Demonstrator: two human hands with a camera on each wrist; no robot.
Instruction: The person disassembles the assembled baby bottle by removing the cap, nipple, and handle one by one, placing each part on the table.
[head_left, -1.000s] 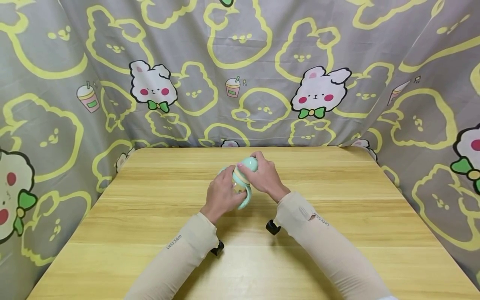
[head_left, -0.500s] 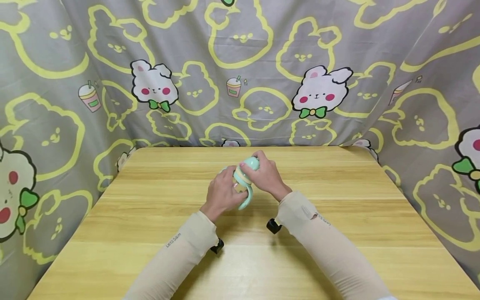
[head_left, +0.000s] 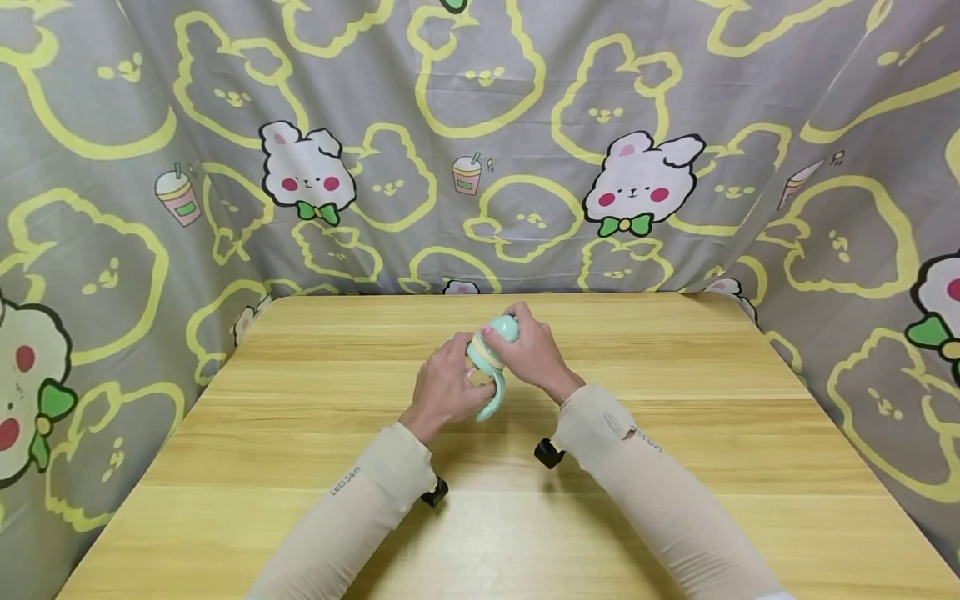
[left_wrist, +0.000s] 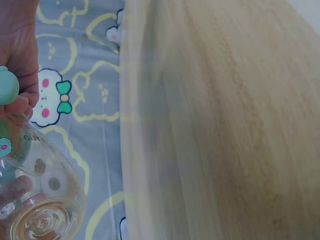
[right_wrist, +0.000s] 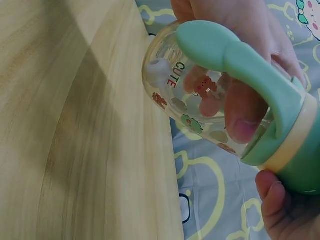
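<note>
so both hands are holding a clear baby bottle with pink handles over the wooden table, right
Not quite: the handles are mint green, not pink, as the right wrist view shows. The rest holds: the left hand and right hand both hold the clear baby bottle over the wooden table.

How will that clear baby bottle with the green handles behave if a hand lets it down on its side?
The baby bottle looks empty, so probably light. Its clear round body would likely roll on the smooth wooden table, though the green handle sticking out might stop it. The left hand holds the body, the right hand the cap, so it seems rigid.
</note>
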